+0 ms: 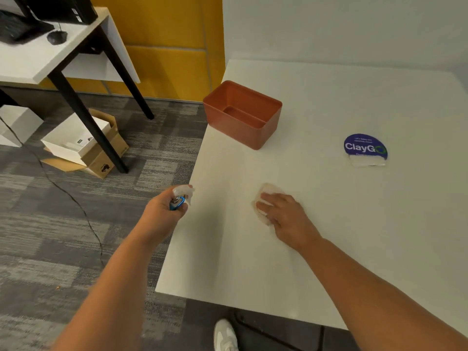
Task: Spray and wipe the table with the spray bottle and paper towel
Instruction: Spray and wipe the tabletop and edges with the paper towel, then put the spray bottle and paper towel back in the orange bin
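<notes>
White table (pixel 228 262) fills most of your view, with grey patterned carpet (pixel 76 224) off to the left. Your left hand (pixel 162 211) is wrapped round the spray bottle (pixel 181 196) right at the table's left edge, while your right hand (pixel 283 214) lies flat, fingers pressing the crumpled paper towel (pixel 266 196) onto the tabletop. Further back you've got an orange bin (pixel 243 115) near the edge and a purple ClayGo sticker (pixel 364 148) to the right.
</notes>
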### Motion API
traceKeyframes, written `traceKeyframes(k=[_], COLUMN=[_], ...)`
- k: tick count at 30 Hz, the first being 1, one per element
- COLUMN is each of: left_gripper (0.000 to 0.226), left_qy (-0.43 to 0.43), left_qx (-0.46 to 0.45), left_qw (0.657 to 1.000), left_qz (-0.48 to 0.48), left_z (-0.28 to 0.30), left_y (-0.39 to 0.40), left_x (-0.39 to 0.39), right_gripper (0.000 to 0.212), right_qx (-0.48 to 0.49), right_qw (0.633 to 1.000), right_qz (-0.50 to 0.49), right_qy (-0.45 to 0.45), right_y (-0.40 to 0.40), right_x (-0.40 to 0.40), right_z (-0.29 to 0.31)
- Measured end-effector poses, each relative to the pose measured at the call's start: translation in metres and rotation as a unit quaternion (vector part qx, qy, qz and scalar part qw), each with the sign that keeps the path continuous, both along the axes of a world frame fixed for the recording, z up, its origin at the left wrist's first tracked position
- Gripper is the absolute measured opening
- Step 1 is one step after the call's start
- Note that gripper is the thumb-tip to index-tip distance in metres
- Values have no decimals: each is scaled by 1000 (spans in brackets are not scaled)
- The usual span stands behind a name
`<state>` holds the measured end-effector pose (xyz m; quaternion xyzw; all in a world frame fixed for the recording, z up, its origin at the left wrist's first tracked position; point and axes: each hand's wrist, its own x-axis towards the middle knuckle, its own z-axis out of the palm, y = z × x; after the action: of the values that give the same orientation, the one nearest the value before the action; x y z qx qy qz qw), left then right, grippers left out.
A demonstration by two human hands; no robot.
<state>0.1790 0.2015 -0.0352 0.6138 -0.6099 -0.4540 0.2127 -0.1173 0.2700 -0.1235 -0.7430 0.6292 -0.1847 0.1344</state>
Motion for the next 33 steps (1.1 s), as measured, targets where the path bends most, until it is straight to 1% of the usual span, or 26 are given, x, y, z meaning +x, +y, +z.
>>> traceKeyframes(k=[2,5,7,9,13,17,20,25,29,33], left_gripper=[45,35,39,42,40,40,38,39,34,33], left_qy=[0,-6,-24,-35,-34,-42,-44,-33,1,34], left_qx=[-8,-19,-26,-41,-83,-116,-135,-158,-178,-176], left_qw=[1000,1000,999,998,995,991,989,987,984,984], left_qz=[-1,5,17,32,49,45,36,22,1,-6], left_z=[12,26,38,51,68,82,88,91,91,86], left_y=[8,15,21,28,35,28,7,-51,-104,-158], left_x=[-11,-27,-38,-49,-64,-77,-85,-92,-97,-106], right_gripper=[47,37,36,36,28,28,29,26,27,30], right_qx=[28,39,43,40,41,38,30,-12,-35,-40], right_qw=[998,990,985,984,979,978,980,981,979,980], right_qz=[-54,-91,-124,-133,-144,-146,-153,-164,-175,-176], right_qy=[-22,-97,-111,-112,-137,-144,-127,-108,-101,-84], right_y=[4,3,5,8,16,11,-7,-59,-115,-169], right_x=[-11,-19,-26,-33,-39,-42,-39,-32,-22,-13], right_z=[23,61,78,94,126,143,149,145,142,139])
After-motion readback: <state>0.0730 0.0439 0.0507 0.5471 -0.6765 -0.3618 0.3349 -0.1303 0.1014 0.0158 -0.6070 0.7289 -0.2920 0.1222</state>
